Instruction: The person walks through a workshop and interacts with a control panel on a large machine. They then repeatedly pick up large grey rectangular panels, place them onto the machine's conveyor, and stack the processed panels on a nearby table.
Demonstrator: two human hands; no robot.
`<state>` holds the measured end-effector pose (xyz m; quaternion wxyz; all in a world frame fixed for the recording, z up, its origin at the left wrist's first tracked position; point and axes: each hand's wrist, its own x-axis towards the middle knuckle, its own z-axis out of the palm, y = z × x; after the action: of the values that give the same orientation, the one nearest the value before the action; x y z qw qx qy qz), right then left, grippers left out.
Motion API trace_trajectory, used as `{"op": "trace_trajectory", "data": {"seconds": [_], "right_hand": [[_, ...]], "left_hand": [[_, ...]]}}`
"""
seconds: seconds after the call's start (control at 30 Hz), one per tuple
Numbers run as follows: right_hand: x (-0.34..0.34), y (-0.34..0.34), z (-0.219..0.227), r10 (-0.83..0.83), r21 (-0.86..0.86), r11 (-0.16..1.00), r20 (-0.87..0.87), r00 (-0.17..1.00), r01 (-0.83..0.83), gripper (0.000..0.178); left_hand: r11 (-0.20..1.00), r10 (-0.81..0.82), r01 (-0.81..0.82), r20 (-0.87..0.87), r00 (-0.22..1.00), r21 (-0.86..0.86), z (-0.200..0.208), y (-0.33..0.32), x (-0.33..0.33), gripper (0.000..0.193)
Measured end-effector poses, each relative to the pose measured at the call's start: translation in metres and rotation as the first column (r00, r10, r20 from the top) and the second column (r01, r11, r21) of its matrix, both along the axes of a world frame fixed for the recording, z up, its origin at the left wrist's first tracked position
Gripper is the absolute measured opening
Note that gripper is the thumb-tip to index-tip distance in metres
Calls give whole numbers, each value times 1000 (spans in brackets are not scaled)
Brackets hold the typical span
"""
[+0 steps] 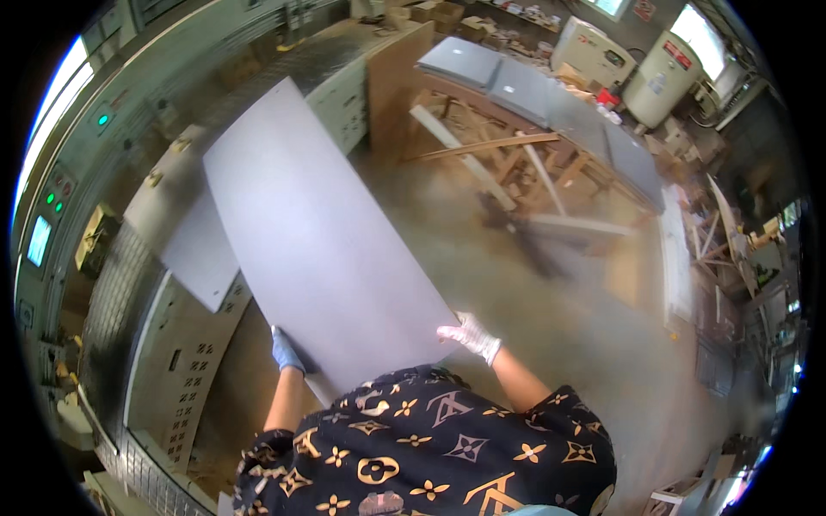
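A large flat grey panel [314, 224] stretches away from my body, tilted toward the far left. My left hand [286, 351], in a blue glove, grips its near left edge. On the near right edge closes my right hand [470, 336], in a white glove, with the thumb over the top face. The fingers under the panel are hidden. Beyond the panel's left edge, a second grey panel [203, 249] lies on the machine, partly covered by the one I hold.
Along the left runs a long machine [176, 378] with a roller bed [112, 301] and lit buttons. At the far right, more grey panels [520, 89] lie on a stack above wooden scraps [516, 163]. A pale tank [661, 79] stands behind. Concrete floor [516, 292] spreads between.
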<state>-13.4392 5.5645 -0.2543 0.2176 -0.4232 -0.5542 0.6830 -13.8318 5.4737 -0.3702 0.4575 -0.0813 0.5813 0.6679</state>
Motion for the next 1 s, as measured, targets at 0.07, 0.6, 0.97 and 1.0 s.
{"op": "trace_trajectory", "data": {"seconds": [0.07,0.6,0.97,1.0], "right_hand": [[59,11,13,-193,71,979,34,981,190,38],[260,117,10,-945,38,318,-65,319,947,17],[349,307,-5,-972,95,231,74,225,968,38],[375,323,-7,-960,93,272,86,265,958,40]], "left_hand": [[996,-87,88,35,996,-31,8,67,60,59],[542,-815,796,-397,422,-268,-17,513,411,63],[-74,-883,799,-333,-331,-597,14,663,493,56],[-50,-935,807,-256,-244,-589,7,665,490,57]]}}
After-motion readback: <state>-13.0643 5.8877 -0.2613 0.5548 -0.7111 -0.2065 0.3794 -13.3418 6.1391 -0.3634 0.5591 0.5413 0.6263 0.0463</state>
